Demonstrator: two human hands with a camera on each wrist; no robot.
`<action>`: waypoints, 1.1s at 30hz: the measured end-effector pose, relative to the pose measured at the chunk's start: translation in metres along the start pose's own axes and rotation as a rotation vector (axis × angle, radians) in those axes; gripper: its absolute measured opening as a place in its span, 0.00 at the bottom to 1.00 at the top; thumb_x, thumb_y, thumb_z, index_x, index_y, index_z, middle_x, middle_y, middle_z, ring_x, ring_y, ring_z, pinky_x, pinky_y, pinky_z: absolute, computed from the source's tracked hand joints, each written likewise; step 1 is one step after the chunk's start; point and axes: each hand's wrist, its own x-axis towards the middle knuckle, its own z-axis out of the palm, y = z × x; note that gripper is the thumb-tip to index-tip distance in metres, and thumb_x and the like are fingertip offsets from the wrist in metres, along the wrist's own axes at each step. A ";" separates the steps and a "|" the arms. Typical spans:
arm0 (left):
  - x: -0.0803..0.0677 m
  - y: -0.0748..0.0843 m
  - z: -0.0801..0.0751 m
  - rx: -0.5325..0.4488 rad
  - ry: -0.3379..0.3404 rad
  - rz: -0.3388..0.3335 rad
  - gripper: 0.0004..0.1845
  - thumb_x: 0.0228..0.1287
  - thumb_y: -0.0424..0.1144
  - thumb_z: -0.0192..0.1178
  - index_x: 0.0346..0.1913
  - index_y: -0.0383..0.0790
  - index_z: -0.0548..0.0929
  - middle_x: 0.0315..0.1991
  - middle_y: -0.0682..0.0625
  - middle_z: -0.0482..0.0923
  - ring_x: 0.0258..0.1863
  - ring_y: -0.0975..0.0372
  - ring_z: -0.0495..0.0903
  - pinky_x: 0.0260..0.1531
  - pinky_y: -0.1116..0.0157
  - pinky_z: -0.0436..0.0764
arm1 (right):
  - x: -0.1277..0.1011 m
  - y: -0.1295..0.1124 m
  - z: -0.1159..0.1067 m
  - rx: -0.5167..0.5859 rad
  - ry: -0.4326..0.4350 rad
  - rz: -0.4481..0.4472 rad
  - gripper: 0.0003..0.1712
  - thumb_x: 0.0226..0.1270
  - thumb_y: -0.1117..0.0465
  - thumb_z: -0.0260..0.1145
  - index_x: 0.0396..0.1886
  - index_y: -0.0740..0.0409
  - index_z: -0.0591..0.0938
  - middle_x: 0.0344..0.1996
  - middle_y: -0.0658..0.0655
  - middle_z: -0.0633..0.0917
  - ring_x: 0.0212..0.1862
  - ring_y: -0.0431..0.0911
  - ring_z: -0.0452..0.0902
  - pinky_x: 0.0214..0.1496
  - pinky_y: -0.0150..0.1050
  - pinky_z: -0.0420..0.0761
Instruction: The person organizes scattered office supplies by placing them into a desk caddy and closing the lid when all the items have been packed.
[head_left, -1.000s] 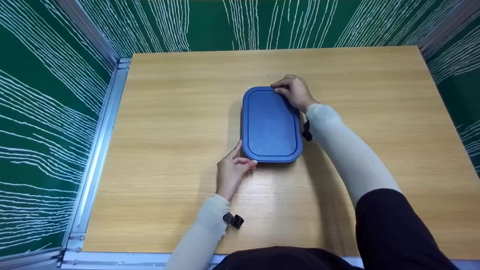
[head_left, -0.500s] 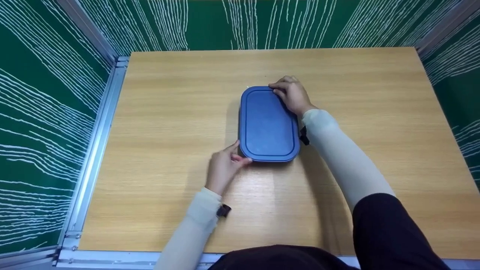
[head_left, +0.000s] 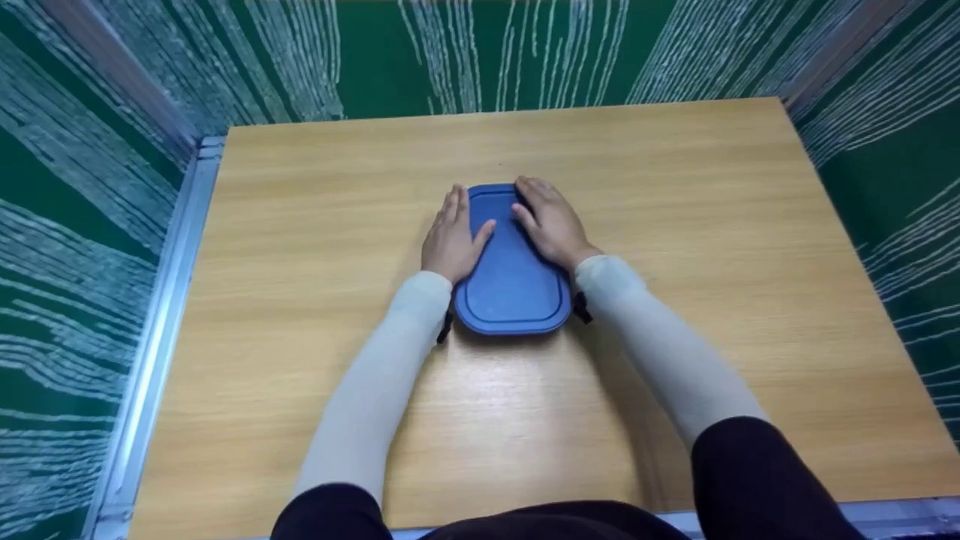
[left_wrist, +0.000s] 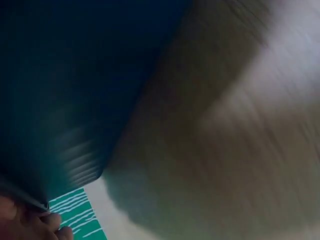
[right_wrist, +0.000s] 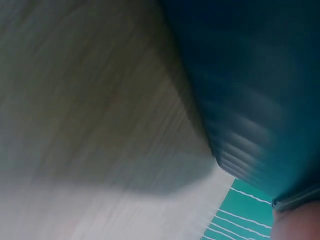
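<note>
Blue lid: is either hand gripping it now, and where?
Neither grips it. Both the left hand and right hand lie flat on the blue lid, fingers straight.

Blurred dark blue box (left_wrist: 65, 85) beside wooden tabletop (left_wrist: 225, 150); fingertips (left_wrist: 30, 225) at the lower left corner.

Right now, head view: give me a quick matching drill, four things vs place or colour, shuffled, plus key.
Things:
1. left hand
2. right hand
3. lid
4. table

Descriptions:
A. light wood
B. blue, rounded corners
C. flat on the lid's left side
D. flat on the lid's right side

Pairs: 1-C, 2-D, 3-B, 4-A
</note>
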 end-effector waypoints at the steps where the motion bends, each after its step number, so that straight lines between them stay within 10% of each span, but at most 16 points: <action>1: -0.001 -0.001 0.003 -0.004 0.000 -0.017 0.43 0.74 0.66 0.35 0.79 0.43 0.38 0.81 0.50 0.35 0.79 0.58 0.37 0.77 0.60 0.45 | -0.001 -0.002 0.003 -0.007 0.001 0.002 0.33 0.80 0.47 0.46 0.75 0.60 0.63 0.74 0.61 0.65 0.76 0.55 0.54 0.79 0.47 0.49; 9: -0.005 0.008 -0.006 0.041 0.054 -0.021 0.43 0.75 0.65 0.35 0.79 0.40 0.39 0.80 0.47 0.36 0.79 0.55 0.36 0.78 0.58 0.39 | 0.000 -0.008 -0.007 0.042 0.059 0.039 0.33 0.80 0.45 0.44 0.76 0.58 0.63 0.76 0.58 0.61 0.78 0.50 0.48 0.80 0.44 0.46; 20: -0.077 0.041 0.031 0.013 0.101 -0.033 0.50 0.69 0.72 0.33 0.79 0.37 0.38 0.80 0.44 0.31 0.79 0.52 0.35 0.77 0.56 0.43 | -0.082 -0.034 -0.001 0.023 0.071 0.152 0.37 0.78 0.45 0.49 0.76 0.63 0.59 0.77 0.60 0.56 0.79 0.54 0.45 0.79 0.52 0.46; 33: -0.069 0.025 0.022 0.087 0.098 -0.069 0.47 0.72 0.67 0.38 0.79 0.37 0.41 0.80 0.44 0.35 0.79 0.52 0.35 0.78 0.55 0.42 | -0.063 -0.038 0.017 -0.133 0.042 0.121 0.37 0.78 0.41 0.44 0.74 0.64 0.64 0.75 0.61 0.63 0.78 0.53 0.49 0.80 0.48 0.48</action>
